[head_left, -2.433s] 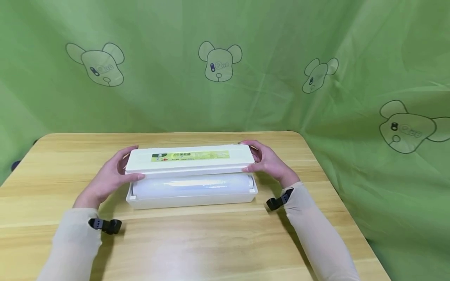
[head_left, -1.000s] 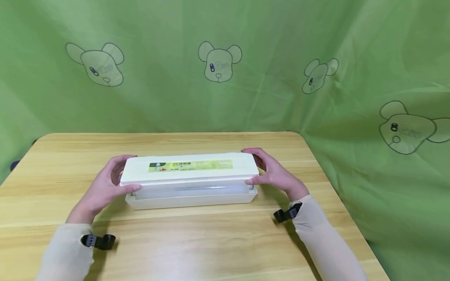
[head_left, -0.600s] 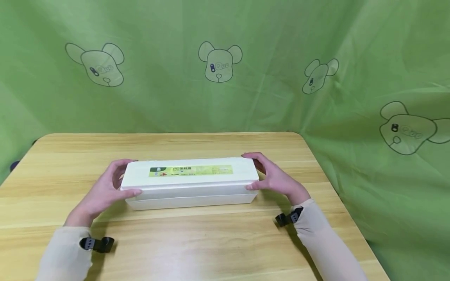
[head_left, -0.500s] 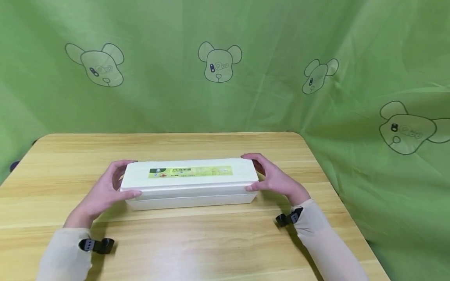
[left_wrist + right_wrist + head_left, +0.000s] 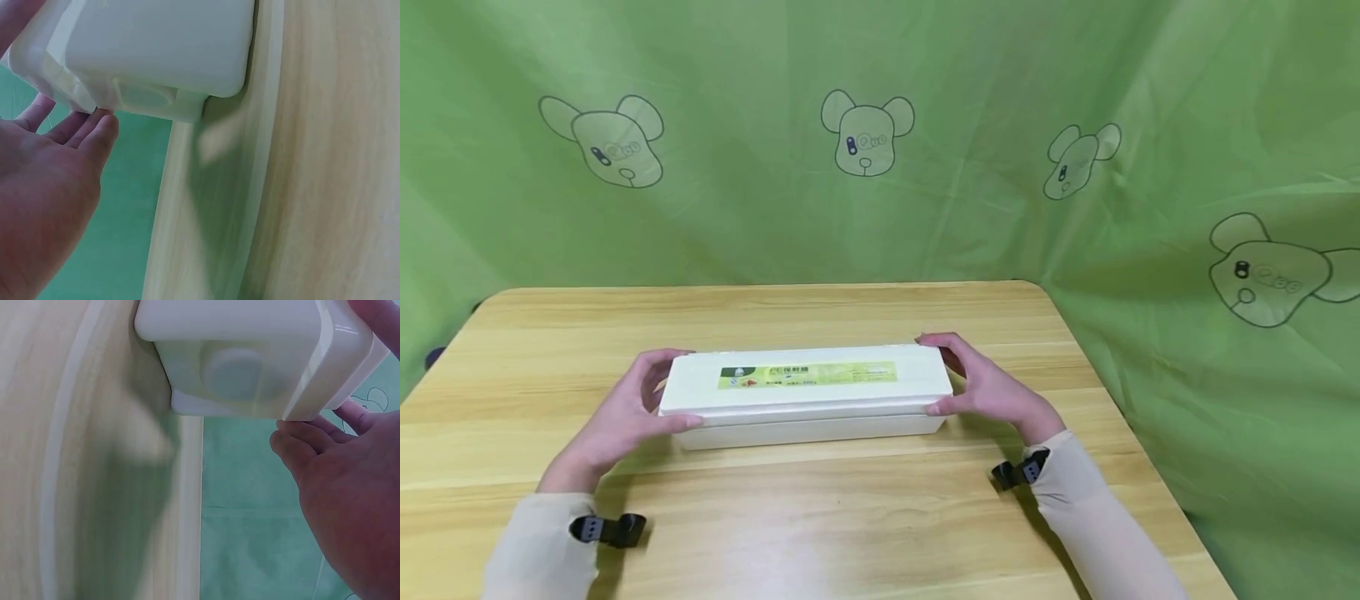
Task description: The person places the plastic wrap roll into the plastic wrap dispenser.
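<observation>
A long white cling film box sits on the table in the head view, its lid (image 5: 692, 385) down over the base (image 5: 812, 434). A yellow-green label (image 5: 808, 375) runs along the lid's top. My left hand (image 5: 617, 422) grips the lid's left end, thumb on the front edge and fingers behind. At the other end my right hand (image 5: 996, 395) grips it the same way. Both wrist views show fingertips against the lid's rim, on the left hand (image 5: 47, 194) and the right hand (image 5: 356, 487). The film roll inside is hidden.
The wooden table (image 5: 850, 525) extends in front of the box and to both sides. A green curtain (image 5: 737, 225) with printed bear heads hangs behind it and along the right. A black wrist camera (image 5: 617, 530) sits on the left sleeve, another camera (image 5: 1018, 472) on the right.
Both hands have brought the lid down and toward me onto the base. The clear film roll, visible in the base earlier, is now covered. The base has stayed in place.
</observation>
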Motion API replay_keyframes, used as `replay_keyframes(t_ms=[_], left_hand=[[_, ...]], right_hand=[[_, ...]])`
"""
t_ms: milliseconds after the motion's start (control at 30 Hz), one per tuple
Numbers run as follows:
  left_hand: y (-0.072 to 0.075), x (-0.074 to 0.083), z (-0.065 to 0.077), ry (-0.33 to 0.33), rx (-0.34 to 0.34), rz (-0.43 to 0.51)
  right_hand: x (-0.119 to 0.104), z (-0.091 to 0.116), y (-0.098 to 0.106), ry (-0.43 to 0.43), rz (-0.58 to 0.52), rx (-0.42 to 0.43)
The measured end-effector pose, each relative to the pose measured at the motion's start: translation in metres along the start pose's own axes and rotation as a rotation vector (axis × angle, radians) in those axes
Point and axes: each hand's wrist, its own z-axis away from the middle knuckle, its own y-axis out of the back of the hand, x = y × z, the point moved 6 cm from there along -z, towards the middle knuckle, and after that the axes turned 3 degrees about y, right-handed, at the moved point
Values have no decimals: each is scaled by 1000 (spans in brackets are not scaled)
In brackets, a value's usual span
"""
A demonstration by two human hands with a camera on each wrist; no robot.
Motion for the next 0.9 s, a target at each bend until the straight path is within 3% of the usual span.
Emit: replay_keyframes(t_ms=[900], left_hand=[[-4, -9, 4, 30, -11, 6]], right_hand=[[1, 4, -4, -26, -13, -19]])
